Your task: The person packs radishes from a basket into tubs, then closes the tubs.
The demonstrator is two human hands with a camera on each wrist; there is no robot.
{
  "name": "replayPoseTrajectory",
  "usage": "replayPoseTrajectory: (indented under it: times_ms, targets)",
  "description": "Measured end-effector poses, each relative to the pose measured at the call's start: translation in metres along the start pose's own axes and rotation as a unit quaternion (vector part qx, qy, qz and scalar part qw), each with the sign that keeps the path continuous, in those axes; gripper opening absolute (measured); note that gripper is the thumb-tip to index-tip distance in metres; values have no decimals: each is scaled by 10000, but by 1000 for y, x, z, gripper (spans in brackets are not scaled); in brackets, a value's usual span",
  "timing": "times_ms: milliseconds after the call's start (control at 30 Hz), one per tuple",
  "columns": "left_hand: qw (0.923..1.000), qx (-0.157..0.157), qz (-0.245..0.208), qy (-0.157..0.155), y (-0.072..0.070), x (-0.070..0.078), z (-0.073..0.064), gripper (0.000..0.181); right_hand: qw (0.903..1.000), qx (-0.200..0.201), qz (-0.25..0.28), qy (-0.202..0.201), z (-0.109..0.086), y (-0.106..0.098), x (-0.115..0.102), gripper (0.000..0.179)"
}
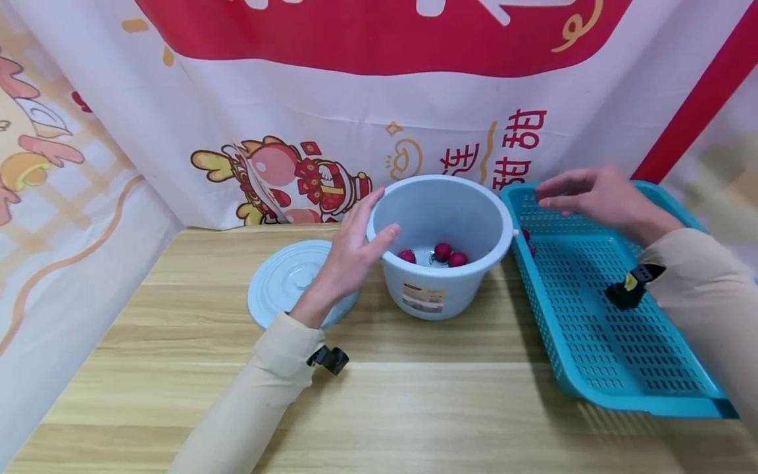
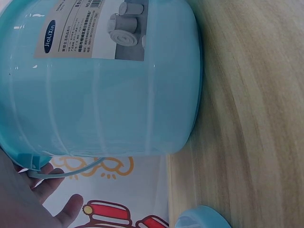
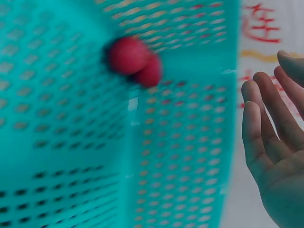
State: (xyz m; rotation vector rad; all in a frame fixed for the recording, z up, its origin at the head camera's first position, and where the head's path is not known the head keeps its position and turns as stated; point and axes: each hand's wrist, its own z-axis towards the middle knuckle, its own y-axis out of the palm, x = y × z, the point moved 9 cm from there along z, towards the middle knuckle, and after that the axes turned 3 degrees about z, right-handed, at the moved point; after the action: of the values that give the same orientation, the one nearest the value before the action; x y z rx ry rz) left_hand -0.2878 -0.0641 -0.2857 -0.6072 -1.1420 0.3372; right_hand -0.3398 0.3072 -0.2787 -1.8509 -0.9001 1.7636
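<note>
A light blue plastic bucket (image 1: 438, 289) with a paper label stands on the table; several small red balls (image 1: 442, 251) lie inside, their exact kind unclear. My left hand (image 1: 349, 247) rests against the bucket's left rim, fingers fairly straight along the outside and thumb over the edge. In the left wrist view, its fingers lie by the bucket's thin handle (image 2: 66, 175). Over the far left part of a teal basket (image 1: 592, 400) hovers my right hand (image 1: 598, 197), fingers loosely bent, no object visible in it. Two red balls (image 3: 128, 56) sit in the basket's corner.
A round light blue lid (image 1: 284, 283) lies on the wooden table (image 1: 414, 408), left of the bucket and partly behind my left forearm. A printed cloth (image 1: 331, 99) hangs behind. The basket's left wall is close beside the bucket.
</note>
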Motion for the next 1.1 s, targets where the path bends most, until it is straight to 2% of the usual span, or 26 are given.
replayPoseTrajectory:
  times_ms: [100,233,400,600,900,1100]
  targets:
    - [10000,-4,3,-76,0,-1,0,76,9993,-298,79,220,3,9,20,66]
    - [9999,45,-33,-147,-5,-4,-3,76,9976,-608,72,310,12,21,29,61]
    - [9999,37,-73,-81,-4,-4,-3,74,9962,-823,-74,271,16,32,39,56]
    - [10000,-18,-63,65,1,3,0,76,9932,-1102,-225,302,12,41,55,51]
    - [9999,-29,-45,118,2,2,1,76,9886,-1450,-185,349,12,56,62,53]
    - [9999,50,7,135,-1,2,1,77,9897,-1365,-344,269,17,63,60,52]
